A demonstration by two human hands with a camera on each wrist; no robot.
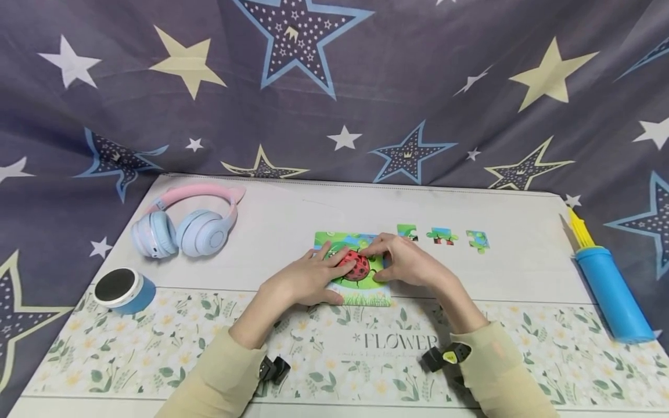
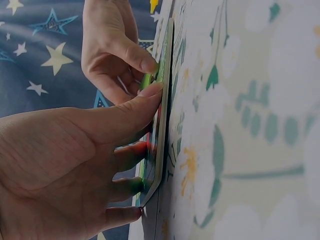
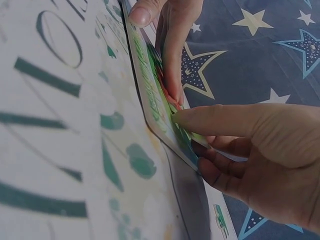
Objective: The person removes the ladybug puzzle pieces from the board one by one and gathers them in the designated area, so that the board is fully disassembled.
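A ladybug jigsaw board (image 1: 360, 284) lies flat on the flowered table mat (image 1: 366, 354). My left hand (image 1: 308, 278) rests on the board's left part, its fingers straight and pressing the picture and its thumb (image 2: 145, 97) against the near edge. My right hand (image 1: 410, 264) is at the board's right side and pinches a green puzzle piece (image 3: 192, 135) between thumb and fingers, tilted against the board (image 3: 150, 100). Three loose pieces (image 1: 442, 236) lie in a row to the right, behind the right hand.
Pink and blue cat-ear headphones (image 1: 188, 226) lie at the back left. A small blue round speaker (image 1: 122, 290) stands at the left edge. A blue hand pump (image 1: 608, 290) lies at the right edge. A star-patterned cloth (image 1: 334, 87) hangs behind.
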